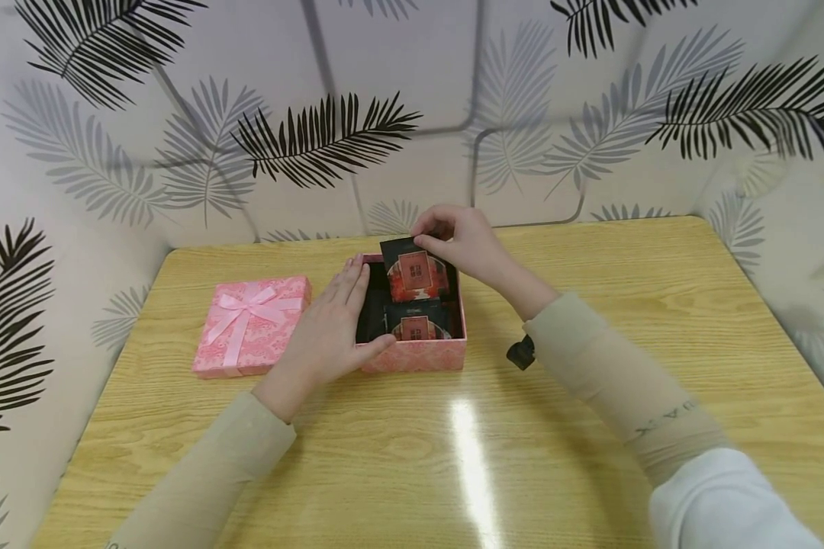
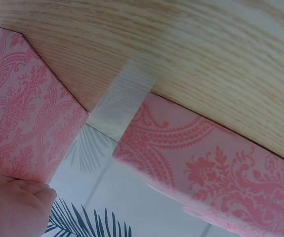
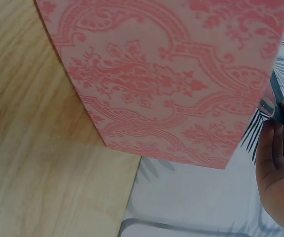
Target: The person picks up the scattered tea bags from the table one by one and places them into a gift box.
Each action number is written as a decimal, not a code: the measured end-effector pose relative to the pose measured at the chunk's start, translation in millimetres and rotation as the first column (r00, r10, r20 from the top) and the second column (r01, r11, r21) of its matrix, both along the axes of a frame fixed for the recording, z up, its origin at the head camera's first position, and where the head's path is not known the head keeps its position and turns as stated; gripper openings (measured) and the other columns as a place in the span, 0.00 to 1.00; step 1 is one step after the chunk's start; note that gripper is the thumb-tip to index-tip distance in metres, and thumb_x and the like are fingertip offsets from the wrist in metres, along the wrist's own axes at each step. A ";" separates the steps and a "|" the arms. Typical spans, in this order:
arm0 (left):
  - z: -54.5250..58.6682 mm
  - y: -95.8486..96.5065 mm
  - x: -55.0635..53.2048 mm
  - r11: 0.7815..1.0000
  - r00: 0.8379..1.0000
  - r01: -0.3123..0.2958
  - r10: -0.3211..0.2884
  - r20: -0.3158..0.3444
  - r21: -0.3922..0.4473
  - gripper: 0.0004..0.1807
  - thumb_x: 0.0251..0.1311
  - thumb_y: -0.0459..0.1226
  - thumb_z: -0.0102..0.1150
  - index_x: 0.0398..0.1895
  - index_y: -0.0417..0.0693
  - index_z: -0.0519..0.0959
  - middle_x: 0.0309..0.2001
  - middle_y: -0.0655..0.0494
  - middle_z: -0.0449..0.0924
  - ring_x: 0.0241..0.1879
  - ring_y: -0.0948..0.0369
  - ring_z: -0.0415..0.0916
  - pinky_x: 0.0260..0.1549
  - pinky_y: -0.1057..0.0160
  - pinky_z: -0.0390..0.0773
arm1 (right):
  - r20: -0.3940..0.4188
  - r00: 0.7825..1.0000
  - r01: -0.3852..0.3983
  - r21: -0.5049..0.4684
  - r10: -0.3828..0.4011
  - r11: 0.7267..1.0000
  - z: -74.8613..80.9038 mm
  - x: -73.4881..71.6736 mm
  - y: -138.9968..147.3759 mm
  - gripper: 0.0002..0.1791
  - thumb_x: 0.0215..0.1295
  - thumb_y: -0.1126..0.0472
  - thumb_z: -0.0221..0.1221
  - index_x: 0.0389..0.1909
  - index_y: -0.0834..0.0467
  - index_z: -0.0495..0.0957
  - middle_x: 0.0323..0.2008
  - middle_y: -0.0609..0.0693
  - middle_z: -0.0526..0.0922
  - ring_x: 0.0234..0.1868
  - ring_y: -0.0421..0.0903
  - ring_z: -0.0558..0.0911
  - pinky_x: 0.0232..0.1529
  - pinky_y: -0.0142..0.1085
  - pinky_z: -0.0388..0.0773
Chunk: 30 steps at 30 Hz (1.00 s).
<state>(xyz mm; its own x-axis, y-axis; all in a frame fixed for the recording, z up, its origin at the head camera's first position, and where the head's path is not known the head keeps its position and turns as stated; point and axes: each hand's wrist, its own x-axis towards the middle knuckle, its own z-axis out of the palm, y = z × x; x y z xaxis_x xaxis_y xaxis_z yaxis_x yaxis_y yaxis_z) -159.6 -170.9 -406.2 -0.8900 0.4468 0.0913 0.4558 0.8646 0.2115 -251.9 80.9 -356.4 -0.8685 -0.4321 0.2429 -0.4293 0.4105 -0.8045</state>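
Observation:
A pink patterned gift box (image 1: pixel 415 357) without its lid stands near the back of the table, with a black interior. My left hand (image 1: pixel 329 324) rests along its left rim, fingers straight and thumb reaching over the front edge. Between thumb and fingers, my right hand (image 1: pixel 463 240) pinches the top edge of a black-and-red flat packet (image 1: pixel 415 274), raised at the back of the box. A similar packet (image 1: pixel 417 324) lies in the box in front of it. In the right wrist view, the box side (image 3: pixel 151 84) hides most of the held packet (image 3: pixel 273 103).
The pink lid (image 1: pixel 247 328) with a ribbon bow lies on the table to the left of the box. A small black object (image 1: pixel 520 354) is partly behind the right sleeve. The leaf-patterned wall covering (image 1: pixel 412 168) rises behind the wooden table (image 1: pixel 384 457).

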 end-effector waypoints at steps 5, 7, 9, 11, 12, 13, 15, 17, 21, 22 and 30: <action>0.0 0.2 0.6 1.000 1.000 -0.004 0.004 0.009 -0.002 0.59 0.68 0.66 0.57 0.86 0.35 0.47 0.87 0.40 0.44 0.87 0.45 0.45 0.83 0.45 0.56 | 0.019 1.000 -0.013 0.010 0.013 1.000 -8.5 3.4 -3.1 0.05 0.73 0.67 0.65 0.45 0.63 0.87 0.43 0.60 0.89 0.40 0.52 0.85 0.42 0.32 0.79; 0.1 0.2 0.7 1.000 1.000 -0.004 0.004 0.007 -0.005 0.59 0.68 0.67 0.56 0.86 0.35 0.47 0.87 0.39 0.44 0.87 0.46 0.45 0.83 0.45 0.56 | 0.029 1.000 -0.010 0.016 0.010 1.000 -11.8 4.9 -4.2 0.05 0.73 0.66 0.66 0.44 0.63 0.87 0.43 0.59 0.89 0.38 0.50 0.85 0.41 0.32 0.79; 0.1 0.3 0.8 1.000 1.000 -0.003 0.003 0.004 -0.007 0.59 0.69 0.66 0.56 0.86 0.35 0.47 0.87 0.39 0.44 0.87 0.45 0.45 0.83 0.45 0.56 | 0.038 0.999 -0.011 0.018 0.011 1.000 -15.5 5.9 -5.0 0.04 0.72 0.66 0.67 0.44 0.63 0.87 0.42 0.59 0.89 0.36 0.48 0.84 0.39 0.32 0.78; 0.0 0.4 0.9 1.000 1.000 -0.002 0.003 0.003 -0.010 0.59 0.69 0.66 0.57 0.86 0.35 0.47 0.87 0.39 0.44 0.87 0.45 0.45 0.83 0.45 0.56 | 0.044 0.999 -0.015 0.019 0.014 1.000 -18.8 7.0 -5.7 0.04 0.72 0.67 0.67 0.43 0.63 0.87 0.41 0.59 0.89 0.35 0.47 0.84 0.39 0.32 0.78; -0.1 0.4 0.9 1.000 1.000 -0.002 0.002 0.003 -0.011 0.60 0.69 0.67 0.56 0.86 0.35 0.47 0.87 0.39 0.44 0.87 0.45 0.45 0.83 0.45 0.56 | 0.045 0.999 -0.018 0.021 0.017 1.000 -20.2 7.6 -5.9 0.04 0.71 0.67 0.67 0.43 0.63 0.88 0.41 0.59 0.89 0.34 0.47 0.83 0.38 0.32 0.78; -0.1 0.4 0.9 1.000 1.000 -0.003 0.003 0.003 -0.012 0.60 0.69 0.67 0.57 0.86 0.35 0.46 0.87 0.39 0.44 0.87 0.45 0.45 0.83 0.45 0.56 | 0.043 0.999 -0.020 0.025 0.019 0.999 -21.6 8.1 -6.1 0.04 0.71 0.67 0.67 0.42 0.64 0.88 0.41 0.59 0.89 0.34 0.47 0.83 0.38 0.31 0.78; -0.1 0.5 1.0 1.000 1.000 -0.003 0.003 0.006 -0.012 0.60 0.69 0.66 0.57 0.86 0.36 0.46 0.87 0.39 0.44 0.87 0.45 0.45 0.83 0.45 0.56 | 0.040 0.999 -0.021 0.035 0.019 0.999 -24.1 8.8 -6.5 0.04 0.71 0.67 0.68 0.42 0.63 0.88 0.40 0.59 0.89 0.34 0.47 0.83 0.38 0.32 0.79; 0.0 0.5 1.1 1.000 1.000 -0.004 0.004 0.010 -0.011 0.60 0.69 0.67 0.57 0.86 0.36 0.46 0.87 0.40 0.43 0.87 0.46 0.45 0.83 0.45 0.56 | 0.031 0.999 -0.020 0.044 0.019 0.999 -26.3 9.2 -6.8 0.04 0.71 0.66 0.68 0.41 0.63 0.88 0.40 0.59 0.89 0.34 0.48 0.84 0.39 0.33 0.80; 0.3 0.0 1.1 1.000 1.000 -0.005 0.005 0.015 -0.012 0.60 0.69 0.67 0.56 0.86 0.36 0.45 0.87 0.40 0.42 0.87 0.46 0.44 0.83 0.45 0.55 | 0.020 0.999 -0.030 0.057 0.029 0.998 -30.4 10.0 -7.4 0.03 0.71 0.66 0.68 0.42 0.62 0.88 0.40 0.58 0.90 0.36 0.49 0.86 0.41 0.36 0.82; 0.3 -0.2 1.0 1.000 1.000 -0.005 0.005 0.015 -0.012 0.60 0.69 0.67 0.56 0.86 0.36 0.45 0.87 0.40 0.42 0.87 0.46 0.44 0.83 0.45 0.55 | 0.018 0.999 -0.035 0.060 0.034 0.998 -31.5 10.0 -7.6 0.03 0.72 0.66 0.68 0.42 0.61 0.88 0.41 0.57 0.90 0.37 0.49 0.87 0.42 0.37 0.83; -0.5 -1.0 0.4 1.000 1.000 -0.001 0.001 0.003 -0.012 0.60 0.68 0.67 0.55 0.86 0.35 0.46 0.87 0.40 0.43 0.87 0.45 0.44 0.83 0.45 0.56 | -0.040 0.998 -0.042 0.124 0.047 0.991 -36.3 14.0 -8.3 0.03 0.71 0.64 0.69 0.41 0.60 0.88 0.41 0.56 0.90 0.39 0.50 0.87 0.45 0.41 0.84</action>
